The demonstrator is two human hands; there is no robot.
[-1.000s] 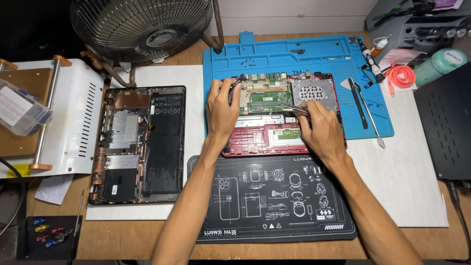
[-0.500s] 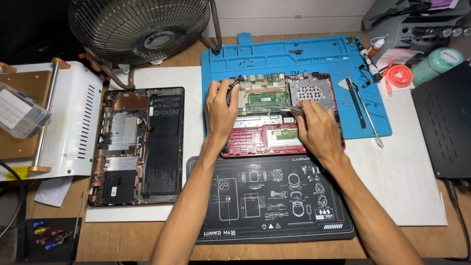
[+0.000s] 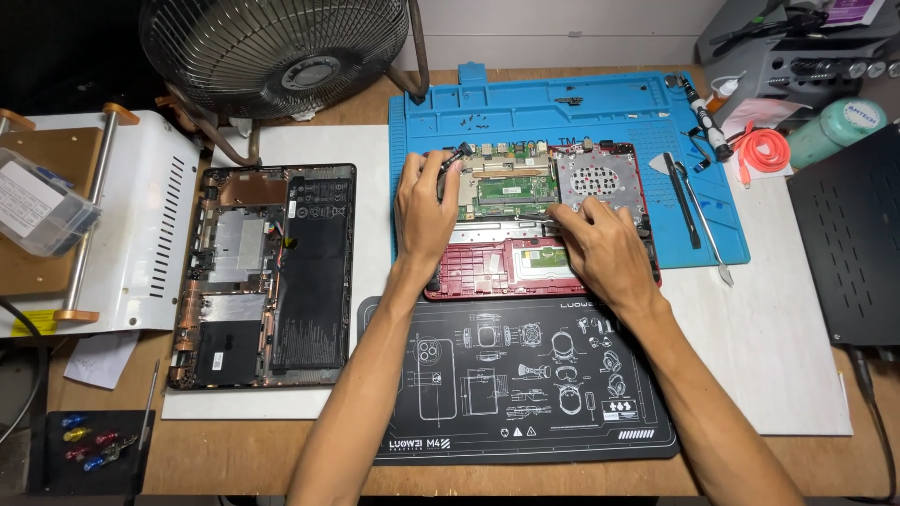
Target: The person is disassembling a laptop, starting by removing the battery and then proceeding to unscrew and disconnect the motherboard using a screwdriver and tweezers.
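Observation:
An opened red laptop base (image 3: pixel 487 272) lies on a blue work mat (image 3: pixel 525 112), its green circuit board (image 3: pixel 511 192) and perforated silver plate (image 3: pixel 600 178) exposed. My left hand (image 3: pixel 427 211) rests on the base's left side, fingers curled around a small dark part near the top left corner. My right hand (image 3: pixel 600 248) lies over the middle of the base, fingertips pinching a thin tool at the lower edge of the circuit board.
A second opened laptop shell (image 3: pixel 267 276) with a black battery lies at the left on a white mat. A black printed mat (image 3: pixel 516 384) is nearest me. A fan (image 3: pixel 272 47) stands behind. Pry tools (image 3: pixel 694 206) lie on the blue mat's right side.
Both hands stay on the red laptop base. My right hand has shifted slightly along the board's lower edge; the left hand has barely moved.

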